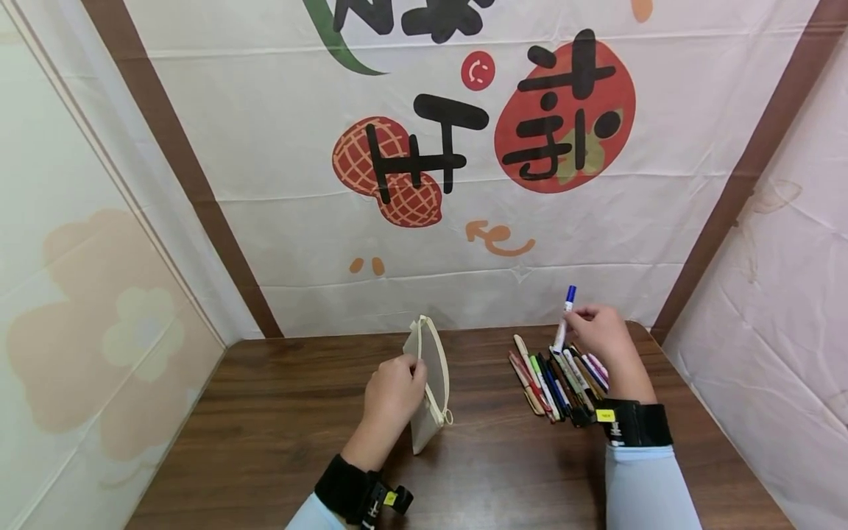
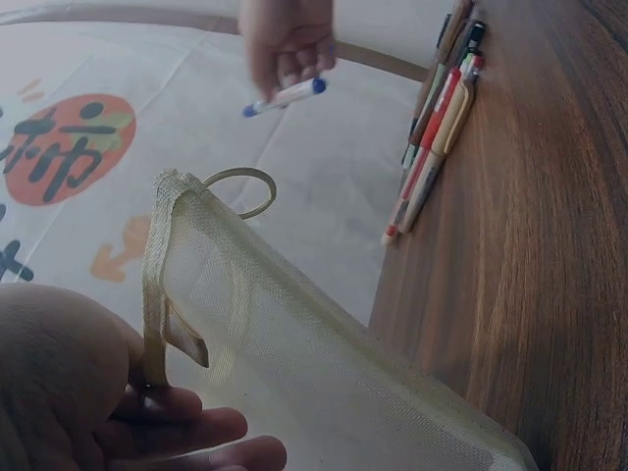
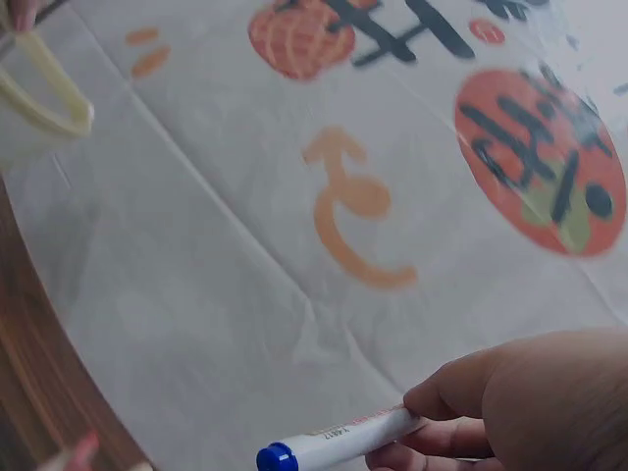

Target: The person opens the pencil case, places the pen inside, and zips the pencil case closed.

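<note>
While the left hand [image 1: 391, 394] pinches the rim of the mesh pouch [image 1: 434, 368], which stands on edge at the table [image 1: 298, 412] with its mouth parted, the right hand [image 1: 606, 338] grasps one white marker [image 1: 562, 331] between thumb and fingers, well apart from the pouch, on its right. The marker is tilted, blue cap up, and looks clear of the other pens [image 1: 559, 383], which lie side by side to the right of the pouch. Whether the pouch's base touches the tabletop, I cannot tell.

The step in hand seems to be picking up a single marker for the pouch. The next move would call for carrying it leftward to the pouch's mouth and pointing it lengthwise inside, the left fingers keeping the rim steady and spread.
</note>
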{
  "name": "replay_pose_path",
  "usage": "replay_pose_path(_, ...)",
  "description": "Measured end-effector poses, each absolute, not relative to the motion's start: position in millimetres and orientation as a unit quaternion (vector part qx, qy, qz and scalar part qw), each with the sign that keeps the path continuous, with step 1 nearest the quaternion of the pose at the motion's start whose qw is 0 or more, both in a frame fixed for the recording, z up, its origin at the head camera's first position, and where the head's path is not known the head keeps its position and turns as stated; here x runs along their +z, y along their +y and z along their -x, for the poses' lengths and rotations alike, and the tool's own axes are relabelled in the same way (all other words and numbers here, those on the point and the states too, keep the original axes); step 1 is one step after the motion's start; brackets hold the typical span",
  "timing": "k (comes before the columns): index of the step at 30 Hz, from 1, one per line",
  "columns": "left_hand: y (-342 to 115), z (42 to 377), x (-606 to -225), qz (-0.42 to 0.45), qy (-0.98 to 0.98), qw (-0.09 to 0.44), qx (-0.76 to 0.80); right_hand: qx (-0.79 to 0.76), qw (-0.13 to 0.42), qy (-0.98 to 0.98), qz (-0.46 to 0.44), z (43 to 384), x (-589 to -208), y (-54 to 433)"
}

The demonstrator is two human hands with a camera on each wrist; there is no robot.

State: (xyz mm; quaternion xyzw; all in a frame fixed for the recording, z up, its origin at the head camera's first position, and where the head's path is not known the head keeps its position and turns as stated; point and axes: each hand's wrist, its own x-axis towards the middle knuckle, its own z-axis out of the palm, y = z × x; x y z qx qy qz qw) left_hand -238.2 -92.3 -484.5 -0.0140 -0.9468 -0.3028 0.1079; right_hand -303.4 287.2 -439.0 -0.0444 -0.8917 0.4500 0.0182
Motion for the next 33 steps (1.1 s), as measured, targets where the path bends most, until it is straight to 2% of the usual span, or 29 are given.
replay_pose_path(6, -93.1, 242.2, -487.1, 0.018, -0.940, 0.102, -0.325, 0.517, 0.010, -0.856, 0.023, 308.5, -427.9, 241.5)
replay_pose_path(18, -88.9, 244.7, -489.3, 0.035, -0.927, 0.087, -0.362, 0.619, -0.087, -0.779, -0.046, 305.1, -438.2, 147.8)
replay_pose_path(29, -86.7, 243.1, -491.7, 0.048, -0.928, 0.116, -0.350, 0.591, -0.126, -0.794, -0.068, 298.7, -468.3, 118.1)
replay_pose_path(33, -84.7, 243.1, -491.5, 0.046, -0.929, 0.108, -0.351, 0.575, -0.132, -0.803, -0.080, 296.6, -473.3, 114.7)
